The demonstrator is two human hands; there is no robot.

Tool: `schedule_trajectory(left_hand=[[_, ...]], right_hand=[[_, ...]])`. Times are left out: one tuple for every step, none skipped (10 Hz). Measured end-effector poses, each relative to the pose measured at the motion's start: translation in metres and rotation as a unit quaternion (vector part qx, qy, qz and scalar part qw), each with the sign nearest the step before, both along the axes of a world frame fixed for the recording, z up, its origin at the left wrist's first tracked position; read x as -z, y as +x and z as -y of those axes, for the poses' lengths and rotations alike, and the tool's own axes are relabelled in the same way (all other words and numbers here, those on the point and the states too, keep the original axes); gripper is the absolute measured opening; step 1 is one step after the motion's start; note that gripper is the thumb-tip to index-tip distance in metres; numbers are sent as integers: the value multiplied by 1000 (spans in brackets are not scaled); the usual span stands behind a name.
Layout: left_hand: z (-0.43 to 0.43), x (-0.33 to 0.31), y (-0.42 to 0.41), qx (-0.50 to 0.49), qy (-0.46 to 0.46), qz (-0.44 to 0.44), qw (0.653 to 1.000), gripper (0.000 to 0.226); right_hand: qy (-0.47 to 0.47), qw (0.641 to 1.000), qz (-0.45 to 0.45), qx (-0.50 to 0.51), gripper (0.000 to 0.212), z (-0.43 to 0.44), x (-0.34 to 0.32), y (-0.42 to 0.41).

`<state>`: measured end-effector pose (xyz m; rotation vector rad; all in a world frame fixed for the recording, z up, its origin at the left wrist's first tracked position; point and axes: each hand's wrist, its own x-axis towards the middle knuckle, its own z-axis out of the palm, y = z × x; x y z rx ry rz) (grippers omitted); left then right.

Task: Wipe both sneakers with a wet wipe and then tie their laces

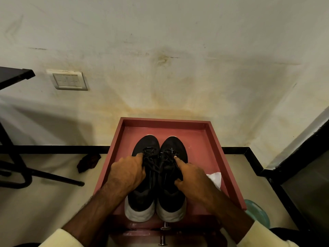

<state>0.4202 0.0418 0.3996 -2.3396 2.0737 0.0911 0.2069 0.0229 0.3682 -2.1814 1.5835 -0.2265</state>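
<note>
Sneakers, two black ones with white heels, sit side by side in a red tray (222, 139), toes toward the wall. Left hand (127, 172) curls loosely over the left sneaker (142, 193), fingers at its laces (156, 163); right hand (193, 177) rests on the right sneaker (171, 198), forefinger extended, gripping nothing. White wipe (215, 179) lies just right of the right fingers
</note>
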Motion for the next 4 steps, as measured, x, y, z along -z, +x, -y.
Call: schedule_trajectory(left_hand=[[-1, 3, -2, -1, 2, 6, 1000, 38], [3, 3, 0, 14, 21, -4, 1000, 41], [6, 0, 7, 11, 93, -96, 991, 70], [-1, -6, 8, -7, 84, -119, 989, 89]], right_hand=[[5, 1000, -12, -1, 86, 0, 0, 1], [24, 999, -24, -9, 88, 0, -4, 1], [89, 995, -30, -40, 95, 6, -22, -5], [127, 991, 3, -43, 85, 5, -36, -9]])
